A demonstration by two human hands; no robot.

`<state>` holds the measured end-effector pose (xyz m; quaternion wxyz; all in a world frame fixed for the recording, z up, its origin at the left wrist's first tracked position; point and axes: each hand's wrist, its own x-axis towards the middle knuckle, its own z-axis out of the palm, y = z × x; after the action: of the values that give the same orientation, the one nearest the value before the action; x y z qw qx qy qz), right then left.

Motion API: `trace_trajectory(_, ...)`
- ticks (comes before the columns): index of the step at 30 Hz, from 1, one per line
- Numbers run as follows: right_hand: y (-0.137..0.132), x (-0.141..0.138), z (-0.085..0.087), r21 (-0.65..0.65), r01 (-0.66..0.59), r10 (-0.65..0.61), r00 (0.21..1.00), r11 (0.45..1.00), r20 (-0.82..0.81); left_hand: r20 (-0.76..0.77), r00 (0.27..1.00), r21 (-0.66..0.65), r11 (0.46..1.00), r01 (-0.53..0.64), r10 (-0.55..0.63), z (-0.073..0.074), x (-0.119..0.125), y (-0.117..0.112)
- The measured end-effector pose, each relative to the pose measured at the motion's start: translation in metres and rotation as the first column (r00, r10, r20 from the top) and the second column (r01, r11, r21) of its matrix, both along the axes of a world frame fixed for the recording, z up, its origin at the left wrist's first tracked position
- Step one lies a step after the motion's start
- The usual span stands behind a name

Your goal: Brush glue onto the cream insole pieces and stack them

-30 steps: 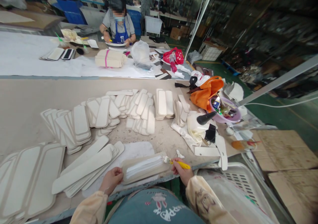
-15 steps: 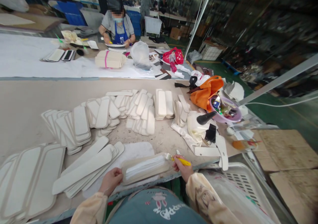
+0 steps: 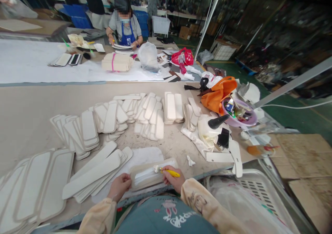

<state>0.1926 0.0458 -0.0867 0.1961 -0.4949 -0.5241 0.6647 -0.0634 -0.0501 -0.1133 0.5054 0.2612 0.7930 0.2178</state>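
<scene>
In the head view a beige, round-cornered flat piece (image 3: 141, 185) lies at the near table edge, with a streak of wet white paste along its middle. My left hand (image 3: 120, 187) is closed, its thumb and fingers pinching the left end of that piece. My right hand (image 3: 174, 179) grips a brush (image 3: 173, 173) by its yellow handle. White paste coats the brush's bristles, which touch the piece near its middle. Under the piece lies a larger pale sheet (image 3: 147, 154). Left of it, long white strips (image 3: 93, 175) lie fanned in a stack.
Large cream panels (image 3: 55, 182) overlap at the left. Beyond are fanned stacks of smaller pieces (image 3: 111, 118). At right stand a white container (image 3: 204, 127) with a black spout, an orange bag (image 3: 219, 95) and a purple basin (image 3: 240, 123). A co-worker (image 3: 126, 26) sits across the tables.
My right hand has drawn the brush leftward along the piece, from its right end to about its middle. My left hand stays at the left end. The view has shifted slightly.
</scene>
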Motion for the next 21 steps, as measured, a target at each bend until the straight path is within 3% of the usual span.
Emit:
trace_trajectory(10, 0.009, 0.033, 0.015, 0.084, 0.116, -0.123, 0.989, 0.990, 0.078, 0.029, 0.998, -0.003, 0.998, -0.059, 0.059, -0.007, 0.001, -0.004)
trace_trajectory(14, 0.001, 0.001, 0.020, 0.035, -0.050, 0.050, 0.999, 0.998, -0.004, 0.053, 0.996, 0.005, 0.997, -0.074, 0.074, -0.008, 0.001, -0.005)
trace_trajectory(17, -0.005, -0.031, 0.021, -0.013, -0.220, 0.218, 0.972, 0.975, -0.083, 0.063, 0.995, 0.009, 0.997, -0.077, 0.077, -0.009, 0.002, -0.004)
trace_trajectory(21, -0.011, -0.060, 0.015, -0.043, -0.316, 0.310, 0.944, 0.948, -0.111, 0.067, 0.994, 0.006, 0.996, -0.086, 0.085, -0.012, 0.003, -0.005)
